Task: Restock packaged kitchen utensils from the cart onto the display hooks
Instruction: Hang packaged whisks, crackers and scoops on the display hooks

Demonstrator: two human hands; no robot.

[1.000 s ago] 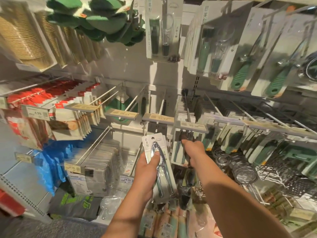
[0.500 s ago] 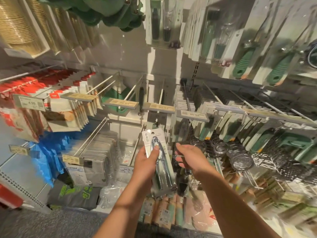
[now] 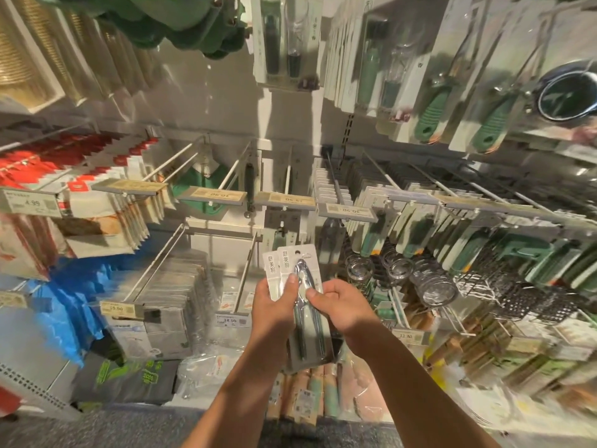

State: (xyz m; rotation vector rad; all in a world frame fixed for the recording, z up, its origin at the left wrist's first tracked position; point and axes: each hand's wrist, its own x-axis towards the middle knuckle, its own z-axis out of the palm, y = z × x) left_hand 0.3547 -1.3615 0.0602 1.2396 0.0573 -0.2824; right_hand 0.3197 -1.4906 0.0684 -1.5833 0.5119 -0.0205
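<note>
Here the left hand [image 3: 270, 313] gripped two carded metal crackers [image 3: 303, 305], thumb across their fronts. The right hand [image 3: 339, 307] pinched the front pack's right edge, both held upright before the hooks [image 3: 247, 276], below the price tags [image 3: 284, 199].

A store wall display packed with hanging goods. At far left, red-and-white packets [image 3: 80, 176] hang above blue plastic bags [image 3: 74, 305]. Gold coasters [image 3: 29, 53] and green fabric items [image 3: 181, 24] hang along the top. To the right, clear glass cups [image 3: 397, 270] sit beside black wire racks [image 3: 517, 295]. A price tag reading 18.50 [image 3: 231, 319] shows low in the centre.
</note>
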